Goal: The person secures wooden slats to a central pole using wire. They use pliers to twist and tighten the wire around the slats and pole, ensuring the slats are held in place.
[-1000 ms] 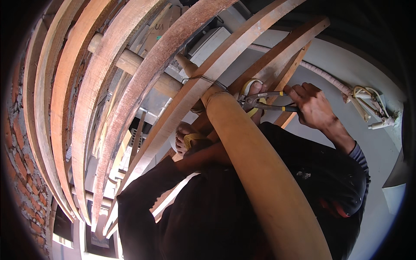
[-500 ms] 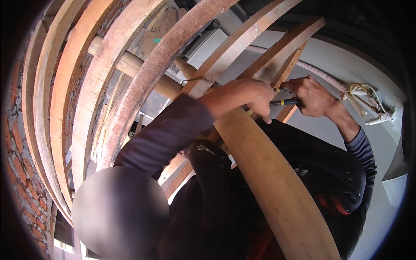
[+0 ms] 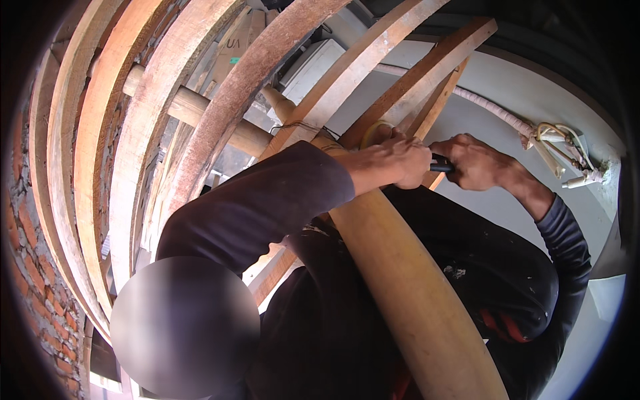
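My right hand is closed around the black handles of a plier-like hand tool; its jaws are hidden behind my other hand. Right up against it, my left hand has its fingers curled, and what they hold is hidden. A thin yellowish loop shows just behind the left fingers. Beneath my left wrist runs a thick, smooth tan pole, slanting down between my arms. Thin wire is wound around a wooden beam near my left forearm.
Several wooden beams rise in a row on the left, crossed by a round pole. A brick wall stands at far left. On the right, a wrapped pipe and loose cables run along a pale wall.
The tool's handles, spread apart before, are now together in my right hand. My left hand has turned and curled against the tool, and the left forearm has shifted slightly.
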Available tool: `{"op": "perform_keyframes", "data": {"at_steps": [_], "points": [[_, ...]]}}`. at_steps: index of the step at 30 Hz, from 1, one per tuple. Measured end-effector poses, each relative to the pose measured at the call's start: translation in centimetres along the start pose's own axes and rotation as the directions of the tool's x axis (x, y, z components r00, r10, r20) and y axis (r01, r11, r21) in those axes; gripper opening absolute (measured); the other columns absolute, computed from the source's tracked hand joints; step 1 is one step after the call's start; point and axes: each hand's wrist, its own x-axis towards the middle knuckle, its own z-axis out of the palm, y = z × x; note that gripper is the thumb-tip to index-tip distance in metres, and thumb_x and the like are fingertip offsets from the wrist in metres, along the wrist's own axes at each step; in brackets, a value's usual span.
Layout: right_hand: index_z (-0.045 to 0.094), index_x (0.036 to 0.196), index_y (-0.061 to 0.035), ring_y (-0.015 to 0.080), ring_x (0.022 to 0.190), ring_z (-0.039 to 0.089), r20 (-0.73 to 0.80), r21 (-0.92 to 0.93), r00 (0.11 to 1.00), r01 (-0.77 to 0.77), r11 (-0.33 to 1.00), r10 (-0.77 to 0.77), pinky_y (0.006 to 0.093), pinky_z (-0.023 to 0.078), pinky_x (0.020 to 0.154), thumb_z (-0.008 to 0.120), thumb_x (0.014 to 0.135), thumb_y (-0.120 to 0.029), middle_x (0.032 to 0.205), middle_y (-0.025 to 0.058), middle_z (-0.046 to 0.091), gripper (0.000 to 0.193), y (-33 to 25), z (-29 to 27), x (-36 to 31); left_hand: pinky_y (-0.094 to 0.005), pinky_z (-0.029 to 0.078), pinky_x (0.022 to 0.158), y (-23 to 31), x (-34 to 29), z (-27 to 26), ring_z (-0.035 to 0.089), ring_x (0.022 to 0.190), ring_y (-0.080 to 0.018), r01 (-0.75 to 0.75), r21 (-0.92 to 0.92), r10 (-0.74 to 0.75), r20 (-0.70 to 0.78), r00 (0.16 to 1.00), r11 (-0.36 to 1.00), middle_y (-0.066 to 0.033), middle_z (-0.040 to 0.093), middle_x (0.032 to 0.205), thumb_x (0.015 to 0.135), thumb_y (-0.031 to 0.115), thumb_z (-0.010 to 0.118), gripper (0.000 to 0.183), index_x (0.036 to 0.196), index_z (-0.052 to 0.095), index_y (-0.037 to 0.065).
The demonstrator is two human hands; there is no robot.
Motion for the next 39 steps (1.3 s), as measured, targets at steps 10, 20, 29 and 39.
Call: {"op": "perform_keyframes", "data": {"at_steps": [10, 20, 29, 39], "points": [[0.05, 0.127, 0.0021, 0.0386, 0.103, 0.061, -0.587, -0.211, 0.725, 0.292, 0.933, -0.36, 0.0457, 0.048, 0.089, 0.057, 0.085, -0.027, 0.118, 0.0233, 0.059, 0.052, -6.2, -4.3, -17.3, -0.0453, 0.05, 0.083, -0.2, -0.8, -2.0, 0.062, 0.096, -0.0411, 0.13, -0.168, -0.146, -0.09, 0.985, 0.977, -0.0313, 0.063, 0.098, 0.086, 0.023, 0.054, 0.036, 0.095, 0.064, -0.011], [0.043, 0.136, -0.0062, 0.0254, 0.111, 0.052, -0.6, -0.77, 0.535, -0.185, 0.611, -0.594, 0.0384, 0.042, 0.098, 0.055, 0.08, -0.015, 0.124, 0.0119, 0.051, 0.059, 3.6, 7.0, 1.2, -0.0425, 0.049, 0.078, -2.6, 0.5, -1.5, 0.064, 0.085, -0.0354, 0.065, -0.28, -0.087, -0.067, 0.994, 0.958, -0.0247, 0.065, 0.091, 0.091, 0.037, 0.048, 0.046, 0.095, 0.064, -0.006], [0.054, 0.115, -0.0083, 0.0182, 0.08, 0.058, -0.53, -0.81, 0.633, -0.179, 0.559, -0.565, 0.0304, 0.048, 0.063, 0.057, 0.076, -0.019, 0.091, 0.0044, 0.053, 0.041, 3.4, 2.4, 3.5, -0.0281, 0.043, 0.046, -4.5, 0.1, -2.3, 0.054, 0.053, -0.0131, 0.131, -0.812, -0.006, 0.155, 0.988, 0.569, -0.0062, 0.06, 0.066, 0.089, 0.041, 0.061, 0.043, 0.088, 0.062, -0.002], [0.054, 0.109, -0.0002, 0.0272, 0.088, 0.055, -0.593, -0.747, 0.597, -0.157, 0.646, -0.541, 0.0377, 0.047, 0.076, 0.061, 0.069, -0.013, 0.099, 0.0118, 0.055, 0.042, 0.0, 3.3, 1.0, -0.032, 0.047, 0.053, -2.5, -1.7, -2.8, 0.06, 0.054, -0.0174, 0.14, -0.512, -0.17, -0.012, 0.985, 0.848, -0.0086, 0.058, 0.055, 0.067, 0.024, 0.074, 0.027, 0.061, 0.06, 0.0]]}}
